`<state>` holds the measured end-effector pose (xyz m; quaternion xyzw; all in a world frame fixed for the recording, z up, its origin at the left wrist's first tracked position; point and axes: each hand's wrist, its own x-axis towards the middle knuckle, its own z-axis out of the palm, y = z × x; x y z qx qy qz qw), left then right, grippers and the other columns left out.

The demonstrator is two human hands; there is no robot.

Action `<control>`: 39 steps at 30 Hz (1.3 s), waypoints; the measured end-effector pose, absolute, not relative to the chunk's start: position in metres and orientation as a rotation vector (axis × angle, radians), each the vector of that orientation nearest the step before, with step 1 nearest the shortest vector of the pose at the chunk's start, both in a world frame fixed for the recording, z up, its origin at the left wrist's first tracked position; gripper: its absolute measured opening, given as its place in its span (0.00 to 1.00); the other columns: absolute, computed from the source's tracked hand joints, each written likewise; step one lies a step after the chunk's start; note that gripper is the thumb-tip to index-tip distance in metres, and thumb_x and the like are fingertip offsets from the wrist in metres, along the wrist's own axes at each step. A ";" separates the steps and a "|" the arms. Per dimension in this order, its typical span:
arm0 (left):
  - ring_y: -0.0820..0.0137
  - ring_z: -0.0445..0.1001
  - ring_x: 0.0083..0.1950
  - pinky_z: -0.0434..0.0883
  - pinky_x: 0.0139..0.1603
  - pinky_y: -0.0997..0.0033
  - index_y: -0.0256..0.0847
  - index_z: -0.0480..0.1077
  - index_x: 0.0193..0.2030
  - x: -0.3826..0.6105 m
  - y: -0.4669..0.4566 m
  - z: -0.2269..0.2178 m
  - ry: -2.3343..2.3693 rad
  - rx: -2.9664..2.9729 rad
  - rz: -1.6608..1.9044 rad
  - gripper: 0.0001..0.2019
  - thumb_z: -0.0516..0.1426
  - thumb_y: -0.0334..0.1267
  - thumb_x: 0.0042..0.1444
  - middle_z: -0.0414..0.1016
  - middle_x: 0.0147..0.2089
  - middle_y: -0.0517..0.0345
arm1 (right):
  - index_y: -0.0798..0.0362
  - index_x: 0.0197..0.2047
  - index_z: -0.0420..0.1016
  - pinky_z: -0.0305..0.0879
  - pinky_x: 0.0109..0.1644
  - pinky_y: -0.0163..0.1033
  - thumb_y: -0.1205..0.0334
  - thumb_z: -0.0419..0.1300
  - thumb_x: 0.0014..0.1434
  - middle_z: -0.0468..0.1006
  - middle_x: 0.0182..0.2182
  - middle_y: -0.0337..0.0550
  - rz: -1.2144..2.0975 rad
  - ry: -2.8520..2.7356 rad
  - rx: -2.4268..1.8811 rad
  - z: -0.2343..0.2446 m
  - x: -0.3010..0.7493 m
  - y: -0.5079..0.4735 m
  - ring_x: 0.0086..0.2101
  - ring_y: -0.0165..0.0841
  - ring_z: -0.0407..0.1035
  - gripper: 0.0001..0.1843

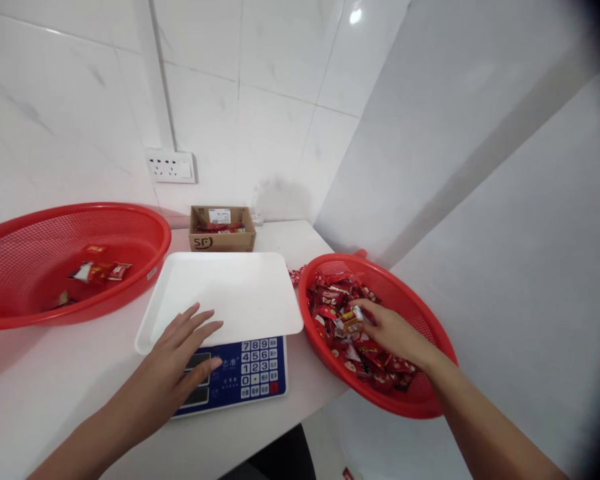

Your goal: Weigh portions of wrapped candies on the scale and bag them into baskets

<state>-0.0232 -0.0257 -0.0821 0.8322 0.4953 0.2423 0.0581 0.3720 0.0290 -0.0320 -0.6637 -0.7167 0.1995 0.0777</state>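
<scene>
My left hand [177, 357], fingers spread, hovers at the near left part of a digital scale [217, 400], over its displays and the front edge of its white pan [235, 287]. Whether it touches the scale I cannot tell. In the right red plastic basket [425, 320], my right hand [387, 327] pinches a small snack packet [351, 320] in a gold and white wrapper. Under it lie many red-wrapped snacks [333, 297]. The scale's keypad shows, while my left hand and forearm cover part of the displays.
At the left stands a larger red basket [150, 277] with several packets at its bottom. A cardboard box [223, 241] with red packets sits behind the pan. A power socket [171, 167] is on the tiled wall. The right basket overhangs the table's front edge [300, 420].
</scene>
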 end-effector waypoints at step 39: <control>0.66 0.75 0.39 0.71 0.40 0.65 0.45 0.63 0.53 -0.029 0.004 -0.050 1.530 1.563 0.944 0.16 0.53 0.42 0.58 0.75 0.45 0.57 | 0.49 0.42 0.66 0.71 0.40 0.42 0.58 0.65 0.46 0.74 0.35 0.40 1.042 -1.249 -1.228 -0.076 0.208 0.019 0.36 0.35 0.73 0.19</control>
